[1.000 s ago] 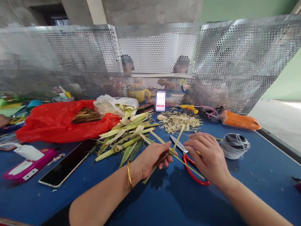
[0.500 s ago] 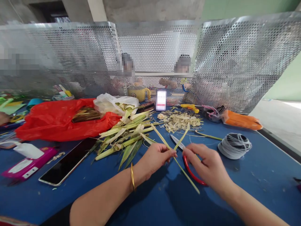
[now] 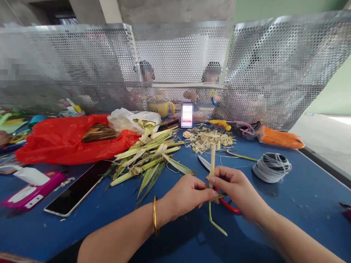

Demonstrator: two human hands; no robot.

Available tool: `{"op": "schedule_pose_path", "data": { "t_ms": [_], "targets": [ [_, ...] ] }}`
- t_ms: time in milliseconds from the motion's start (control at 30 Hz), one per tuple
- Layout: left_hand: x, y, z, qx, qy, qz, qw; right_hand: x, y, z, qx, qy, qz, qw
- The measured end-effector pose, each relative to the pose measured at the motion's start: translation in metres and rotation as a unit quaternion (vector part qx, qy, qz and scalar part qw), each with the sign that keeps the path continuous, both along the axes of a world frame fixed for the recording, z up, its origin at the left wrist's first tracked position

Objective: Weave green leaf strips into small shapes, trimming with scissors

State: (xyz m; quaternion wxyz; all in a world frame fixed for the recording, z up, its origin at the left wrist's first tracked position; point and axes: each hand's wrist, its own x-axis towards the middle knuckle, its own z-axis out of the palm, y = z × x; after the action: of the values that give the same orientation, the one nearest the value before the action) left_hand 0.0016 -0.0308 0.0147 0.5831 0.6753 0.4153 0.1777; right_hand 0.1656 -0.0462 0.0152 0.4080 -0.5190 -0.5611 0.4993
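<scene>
"Holding what, exactly, between those two hands?"

"A pale leaf strip (image 3: 213, 157). It stands nearly upright above the fingers, out over the desk (image 3: 307, 223). The right hand (image 3: 238, 184) has it in a narrow grip, thumb against fingers."

"And the left hand (image 3: 190, 193)?"

"Its grip is narrow too, pinched on the strip's lower part, right beside the other hand's fingertips. A thin green tail (image 3: 218, 228) hangs below them with a sharp bend; I can't tell whether it's the same piece."

"Where are the scissors (image 3: 203, 163)?"

"Lying on the desk behind the strip, blades pointing away to the left. The right hand partly covers their red handles, and I can't say whether it touches them."

"What's to the left?"

"A loose pile of leaves (image 3: 149, 155), just beside a red plastic bag (image 3: 55, 140). A dark phone (image 3: 78, 190) lies flat nearer the wearer."

"And beyond the hands?"

"A heap of leaf scraps (image 3: 211, 140), near a small lit screen (image 3: 187, 115) standing upright. Over to the right sits a spool of grey string (image 3: 271, 168), apart from the right hand."
</scene>
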Motion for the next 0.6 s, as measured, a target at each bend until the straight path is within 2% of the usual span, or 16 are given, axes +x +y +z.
{"op": "schedule_pose_path", "data": {
  "t_ms": [100, 267, 367, 433, 533, 600],
  "targets": [
    [-0.001, 0.000, 0.001, 0.002, 0.010, -0.012, 1.000, -0.002, -0.003, -0.005, 0.052, -0.038, -0.044, 0.997],
    [0.002, -0.005, 0.002, -0.019, -0.004, -0.028, 0.999, -0.004, -0.006, -0.011, 0.119, -0.128, -0.072, 0.982],
    [0.008, -0.007, -0.001, -0.087, -0.057, -0.014, 0.995, 0.002, -0.001, -0.011, 0.199, -0.209, -0.051, 0.956],
    [0.012, -0.005, -0.006, -0.152, -0.094, 0.020, 0.984, 0.007, 0.002, -0.008, 0.267, -0.249, -0.044, 0.930],
    [0.015, 0.002, -0.017, -0.218, -0.137, 0.087, 0.962, 0.009, -0.001, 0.000, 0.348, -0.225, -0.073, 0.907],
    [0.017, 0.006, -0.023, -0.242, -0.158, 0.113, 0.951, 0.001, -0.009, 0.010, 0.327, -0.143, -0.056, 0.932]
  ]
}}
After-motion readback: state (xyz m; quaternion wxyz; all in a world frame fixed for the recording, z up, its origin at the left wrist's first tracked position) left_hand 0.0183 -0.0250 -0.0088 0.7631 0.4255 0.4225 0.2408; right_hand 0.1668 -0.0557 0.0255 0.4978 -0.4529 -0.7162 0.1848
